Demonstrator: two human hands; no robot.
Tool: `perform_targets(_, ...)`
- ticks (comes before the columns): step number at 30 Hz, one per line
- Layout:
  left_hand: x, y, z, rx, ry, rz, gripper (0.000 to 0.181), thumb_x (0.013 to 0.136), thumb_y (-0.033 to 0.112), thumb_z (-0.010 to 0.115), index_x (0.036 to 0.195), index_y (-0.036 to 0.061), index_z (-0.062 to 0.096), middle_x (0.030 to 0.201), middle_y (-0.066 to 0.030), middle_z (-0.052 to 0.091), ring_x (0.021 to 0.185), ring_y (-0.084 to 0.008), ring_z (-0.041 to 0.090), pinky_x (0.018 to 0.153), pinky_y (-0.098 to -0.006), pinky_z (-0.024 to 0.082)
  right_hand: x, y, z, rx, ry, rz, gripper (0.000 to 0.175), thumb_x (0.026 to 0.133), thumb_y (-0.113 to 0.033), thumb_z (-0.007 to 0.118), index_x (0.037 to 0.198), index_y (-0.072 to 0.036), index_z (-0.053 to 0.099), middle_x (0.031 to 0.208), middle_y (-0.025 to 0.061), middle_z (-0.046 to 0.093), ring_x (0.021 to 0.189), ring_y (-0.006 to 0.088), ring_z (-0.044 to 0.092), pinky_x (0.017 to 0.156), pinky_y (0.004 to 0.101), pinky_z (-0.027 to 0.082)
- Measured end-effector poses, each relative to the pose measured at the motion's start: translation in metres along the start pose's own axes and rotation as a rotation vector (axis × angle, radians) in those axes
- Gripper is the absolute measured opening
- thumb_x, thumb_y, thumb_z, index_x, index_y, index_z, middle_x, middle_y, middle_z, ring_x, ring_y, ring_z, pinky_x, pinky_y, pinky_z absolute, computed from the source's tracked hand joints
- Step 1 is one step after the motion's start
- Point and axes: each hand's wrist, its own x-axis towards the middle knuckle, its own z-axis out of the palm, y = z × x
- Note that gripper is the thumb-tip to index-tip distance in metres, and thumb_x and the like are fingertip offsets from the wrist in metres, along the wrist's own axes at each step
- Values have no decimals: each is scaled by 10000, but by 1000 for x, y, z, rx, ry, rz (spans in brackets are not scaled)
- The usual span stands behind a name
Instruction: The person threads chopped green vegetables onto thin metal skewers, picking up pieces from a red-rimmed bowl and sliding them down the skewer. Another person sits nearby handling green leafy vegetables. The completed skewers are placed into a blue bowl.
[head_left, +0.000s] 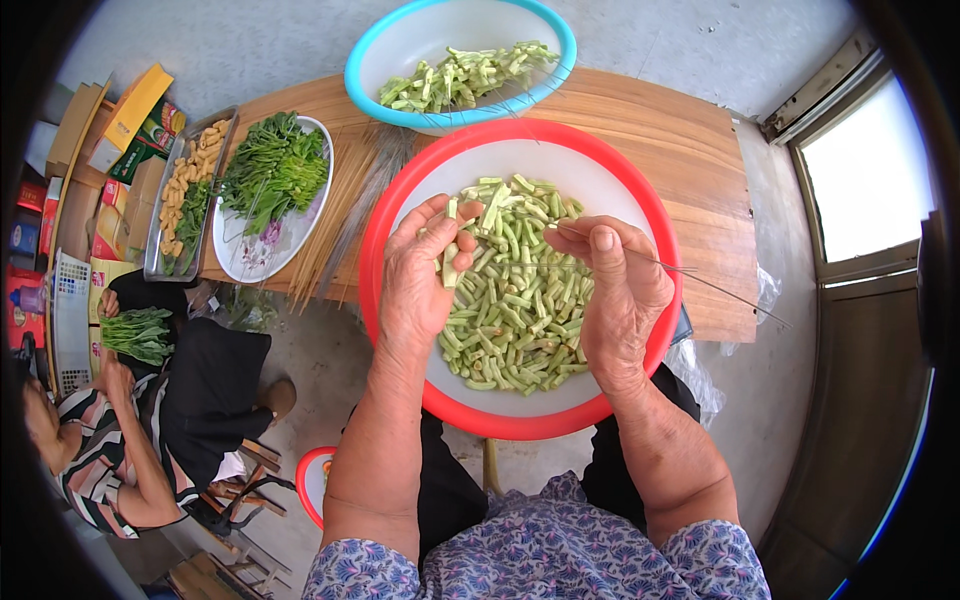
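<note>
A red-rimmed plastic basin (646, 172) sits before me with many cut green bean pieces (517, 322) in it. Over its left side, my left hand (412, 285) holds a few bean pieces (451, 264) between thumb and fingers. My right hand (626, 292), above the basin's right side, pinches a thin metal skewer (739, 296) whose end sticks out to the right. Another fine metal line crosses between the hands; I cannot tell whether it is a second skewer. Beyond stands a turquoise-rimmed basin (360, 71) with bean pieces on metal skewers (472, 75).
On the wooden table (660, 120) lie bamboo skewers (337, 202), loose metal skewers (375, 187), a white oval plate (300, 240) of leafy greens and a metal tray (161, 266) of tan rolled food. A seated person (127, 442) at left holds greens (139, 335). Boxes (112, 217) crowd the far left.
</note>
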Motion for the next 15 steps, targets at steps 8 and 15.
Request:
perform_targets(8,4,1,-17,-59,23,-93,184,875,120,589,996,-4,527,929,-154,621,631,-105,551,446,-176,402,-2,-4,1,9,-47,22,179,911,-93,533,935,68,609,894,127,626,781,209,643,727,285,521)
perform_targets(15,7,-1,-18,-150,66,-150,177,851,140,631,941,11,549,873,-129,613,611,-113,538,423,-182,380,-1,-5,0,-69,-91,9,182,909,-88,533,934,75,610,880,123,628,777,205,643,731,289,520)
